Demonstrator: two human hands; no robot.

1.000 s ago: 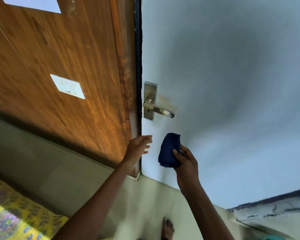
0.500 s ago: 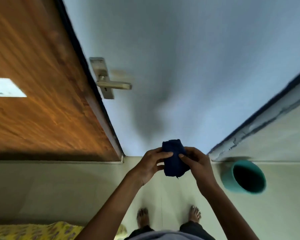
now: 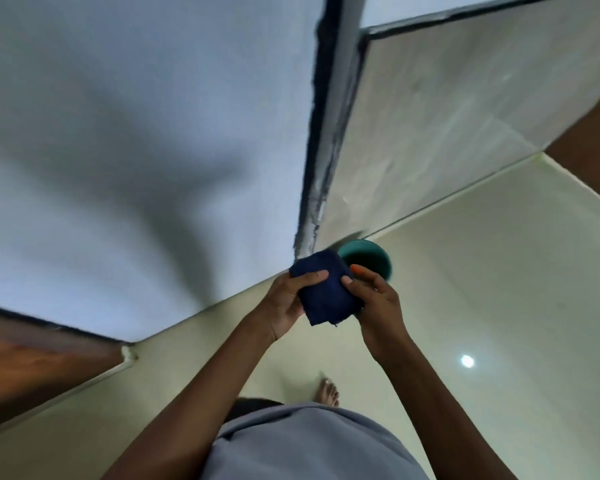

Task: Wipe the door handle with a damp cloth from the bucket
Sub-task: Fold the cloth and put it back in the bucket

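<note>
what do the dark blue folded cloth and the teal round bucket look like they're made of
The dark blue folded cloth looks like soft woven or terry fabric: matte, with a frayed lower edge, bending between the left hand and right hand. The teal round bucket seems to be plastic, with a smooth, even-coloured rim, though it is blurred and half hidden.

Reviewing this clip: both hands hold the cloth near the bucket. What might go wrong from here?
1. A drop hangs below the cloth, so water may drip onto the glossy floor near the bare foot: a slip hazard.
2. The bucket is partly hidden behind the left hand and right hand; a careless step might tip it.
</note>
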